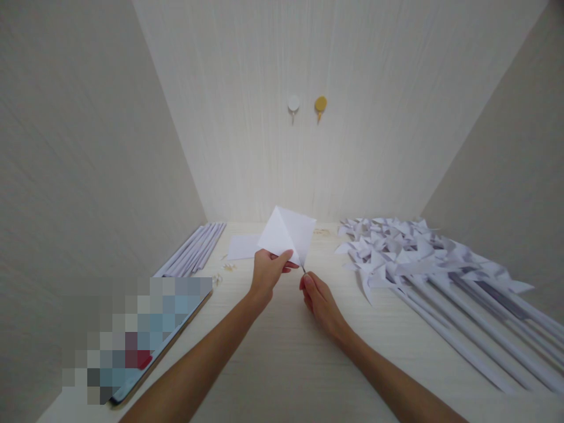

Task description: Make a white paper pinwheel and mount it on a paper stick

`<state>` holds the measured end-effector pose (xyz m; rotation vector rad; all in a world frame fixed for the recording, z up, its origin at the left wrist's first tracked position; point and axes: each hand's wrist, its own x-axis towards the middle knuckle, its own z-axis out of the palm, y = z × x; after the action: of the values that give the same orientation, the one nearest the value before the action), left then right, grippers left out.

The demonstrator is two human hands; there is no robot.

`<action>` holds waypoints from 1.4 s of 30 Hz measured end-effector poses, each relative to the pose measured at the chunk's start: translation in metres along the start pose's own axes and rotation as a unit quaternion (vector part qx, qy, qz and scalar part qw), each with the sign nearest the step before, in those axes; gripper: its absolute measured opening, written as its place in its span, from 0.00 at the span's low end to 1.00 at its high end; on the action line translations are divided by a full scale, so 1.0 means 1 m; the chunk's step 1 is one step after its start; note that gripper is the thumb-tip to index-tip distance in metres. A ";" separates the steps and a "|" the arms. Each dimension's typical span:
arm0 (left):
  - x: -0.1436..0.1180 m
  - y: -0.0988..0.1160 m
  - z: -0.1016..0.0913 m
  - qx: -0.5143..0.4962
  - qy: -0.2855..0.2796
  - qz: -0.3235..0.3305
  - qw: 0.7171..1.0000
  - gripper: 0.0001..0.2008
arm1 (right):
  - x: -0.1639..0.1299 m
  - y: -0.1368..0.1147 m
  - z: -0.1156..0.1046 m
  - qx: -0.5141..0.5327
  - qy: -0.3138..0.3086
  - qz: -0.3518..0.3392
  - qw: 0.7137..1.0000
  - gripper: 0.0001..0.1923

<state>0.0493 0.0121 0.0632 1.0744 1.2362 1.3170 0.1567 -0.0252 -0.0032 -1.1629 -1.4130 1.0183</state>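
From the camera on my head, I am looking down at a pale wooden tabletop (282, 364) closed in by cream walls on three sides.

My left hand (268, 271) is pinching the lower edge of a folded white paper square (286, 234), thumb in front and fingers behind, and holding it up on a tilt above the middle of the tabletop. My right hand (318, 298) is pressed together around a thin dark tool (303, 268), perhaps small scissors, though I cannot tell for sure; its tip is touching the square's lower corner.

Along the right edge of the tabletop, a large heap of finished white paper pinwheels (396, 247) is lying with their rolled paper sticks (484, 329) fanning toward the near right corner. Near the far left corner, a bundle of bare rolled sticks (194, 249) is waiting, with a flat white sheet (242, 247) just beside it. A few small pale fasteners (228, 267) are scattered near that sheet, and more are lying near the far edge. A tablet (145, 341), its screen blurred, is resting by the near left corner. Two round hooks, one white (293, 104) and one yellow (320, 104), are hanging on the far wall.

I judge that many pinwheels are done, while this square is only at an early stage, and the unused sticks suggest several more remain to be made.
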 end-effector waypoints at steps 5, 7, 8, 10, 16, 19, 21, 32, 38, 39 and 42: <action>0.001 0.000 0.000 -0.009 -0.004 -0.002 1.000 0.04 | 0.000 -0.001 0.000 0.013 0.005 0.008 1.000 0.19; 0.001 0.000 -0.001 -0.011 -0.008 -0.003 1.000 0.04 | 0.000 -0.001 0.000 0.018 0.002 0.008 1.000 0.19; 0.001 0.000 -0.001 -0.011 -0.009 -0.004 1.000 0.04 | 0.000 -0.002 0.001 0.020 0.003 0.009 1.000 0.19; 0.000 -0.001 -0.001 -0.010 -0.010 -0.004 1.000 0.04 | 0.000 -0.002 0.001 0.023 0.005 0.012 1.000 0.19; -0.001 -0.002 0.000 -0.006 -0.009 0.000 1.000 0.05 | -0.001 -0.003 0.000 0.018 0.010 0.015 1.000 0.20; -0.002 -0.001 0.001 0.000 -0.007 0.003 1.000 0.05 | 0.000 -0.002 0.000 0.023 0.012 0.014 1.000 0.20; -0.001 -0.001 0.001 0.004 -0.007 0.006 1.000 0.05 | 0.000 -0.002 0.000 0.025 0.016 0.015 0.999 0.20; 0.000 -0.002 0.001 0.015 -0.009 0.006 1.000 0.05 | -0.001 -0.002 0.001 -0.015 0.026 -0.002 1.000 0.21; 0.000 -0.003 0.000 0.011 -0.011 0.001 1.000 0.05 | -0.002 -0.004 0.000 -0.033 0.029 -0.012 0.999 0.22; 0.000 -0.003 0.000 0.011 -0.010 0.001 1.000 0.05 | -0.002 -0.004 0.001 -0.034 0.028 -0.013 0.999 0.22; 0.001 -0.003 0.000 0.012 -0.010 -0.002 1.000 0.05 | -0.001 -0.003 0.001 -0.033 0.033 -0.015 0.999 0.21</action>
<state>0.0500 0.0126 0.0602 1.0994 1.2422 1.2891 0.1552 -0.0272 -0.0005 -1.2081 -1.4167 0.9105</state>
